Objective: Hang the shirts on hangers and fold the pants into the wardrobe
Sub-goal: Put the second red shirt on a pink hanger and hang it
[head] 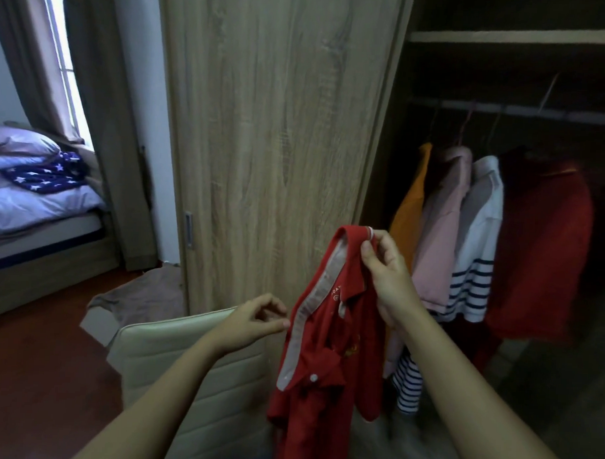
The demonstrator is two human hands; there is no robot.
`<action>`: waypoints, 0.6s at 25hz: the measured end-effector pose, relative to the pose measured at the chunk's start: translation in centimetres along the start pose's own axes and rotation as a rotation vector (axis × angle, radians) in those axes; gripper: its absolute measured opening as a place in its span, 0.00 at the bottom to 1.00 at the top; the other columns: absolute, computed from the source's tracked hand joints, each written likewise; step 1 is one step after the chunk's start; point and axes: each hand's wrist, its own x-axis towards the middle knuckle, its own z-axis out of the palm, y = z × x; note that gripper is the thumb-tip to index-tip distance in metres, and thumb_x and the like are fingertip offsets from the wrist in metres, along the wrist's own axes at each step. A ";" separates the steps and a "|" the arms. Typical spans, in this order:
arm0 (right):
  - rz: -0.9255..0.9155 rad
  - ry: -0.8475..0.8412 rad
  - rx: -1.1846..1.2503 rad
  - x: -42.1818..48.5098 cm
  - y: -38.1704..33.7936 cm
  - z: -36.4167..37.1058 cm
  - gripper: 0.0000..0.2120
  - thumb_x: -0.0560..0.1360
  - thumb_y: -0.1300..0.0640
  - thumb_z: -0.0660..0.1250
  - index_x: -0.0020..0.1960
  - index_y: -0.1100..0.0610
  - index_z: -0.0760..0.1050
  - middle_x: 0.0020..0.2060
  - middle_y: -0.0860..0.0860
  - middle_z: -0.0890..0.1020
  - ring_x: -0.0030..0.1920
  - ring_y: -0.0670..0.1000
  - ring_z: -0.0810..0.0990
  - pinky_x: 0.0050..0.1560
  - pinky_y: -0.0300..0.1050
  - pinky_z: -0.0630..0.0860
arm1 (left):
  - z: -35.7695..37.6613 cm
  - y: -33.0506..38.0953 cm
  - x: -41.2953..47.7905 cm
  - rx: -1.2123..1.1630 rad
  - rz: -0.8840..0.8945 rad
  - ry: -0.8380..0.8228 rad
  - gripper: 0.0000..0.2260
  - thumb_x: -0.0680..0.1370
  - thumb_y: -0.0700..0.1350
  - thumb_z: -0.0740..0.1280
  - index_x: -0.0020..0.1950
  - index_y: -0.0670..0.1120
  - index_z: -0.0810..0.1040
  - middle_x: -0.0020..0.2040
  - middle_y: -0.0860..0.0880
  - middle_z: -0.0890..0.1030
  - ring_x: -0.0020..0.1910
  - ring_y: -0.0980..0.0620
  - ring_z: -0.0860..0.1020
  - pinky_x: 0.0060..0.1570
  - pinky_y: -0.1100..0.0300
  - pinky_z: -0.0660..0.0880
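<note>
The right hand [385,266] pinches the collar of the red shirt [327,367]. The left hand [253,320] curls at the placket — if it pinches, I cannot tell. Better to open the neck wide first.

The room was dim. Daylight came only from the window [62,59], far up-left of the left hand [253,322], its pane blown out white and tinting the bedding [38,203] blue. Right of the right hand [388,277], the wardrobe interior [505,75] sank into deep shadow. The red shirt [325,333] in that hand looked soft and slightly smeared, and straight edges bowed toward the frame's borders.
</note>
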 end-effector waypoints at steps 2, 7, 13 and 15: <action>0.007 -0.031 0.003 -0.5 -0.1 -0.7 0.08 0.79 0.63 0.57 0.46 0.53 0.73 0.36 0.44 0.77 0.35 0.38 0.76 0.37 0.31 0.75 | 2.0 1.4 0.9 -0.056 0.009 0.016 0.16 0.72 0.48 0.73 0.57 0.48 0.76 0.54 0.52 0.79 0.44 0.60 0.77 0.48 0.65 0.76; 0.047 0.023 -0.065 -1.6 -1.1 -4.9 0.09 0.79 0.59 0.59 0.46 0.48 0.75 0.40 0.47 0.77 0.42 0.43 0.75 0.46 0.36 0.74 | 5.7 1.3 3.5 -0.028 0.018 0.008 0.16 0.70 0.58 0.70 0.51 0.49 0.82 0.47 0.48 0.85 0.48 0.51 0.81 0.51 0.48 0.78; 0.321 0.237 -0.460 -2.7 0.6 -9.5 0.08 0.81 0.54 0.53 0.49 0.50 0.71 0.47 0.49 0.76 0.55 0.52 0.75 0.58 0.49 0.69 | 2.7 8.6 6.3 -0.245 -0.077 0.461 0.10 0.68 0.34 0.67 0.34 0.49 0.80 0.30 0.49 0.79 0.33 0.51 0.75 0.30 0.66 0.71; 0.317 0.308 -0.468 -3.5 0.3 -9.0 0.14 0.80 0.45 0.52 0.58 0.53 0.67 0.52 0.48 0.74 0.59 0.50 0.72 0.60 0.47 0.67 | 2.0 11.1 6.4 -0.161 -0.054 0.475 0.06 0.62 0.42 0.67 0.33 0.50 0.82 0.30 0.49 0.80 0.34 0.50 0.77 0.36 0.59 0.74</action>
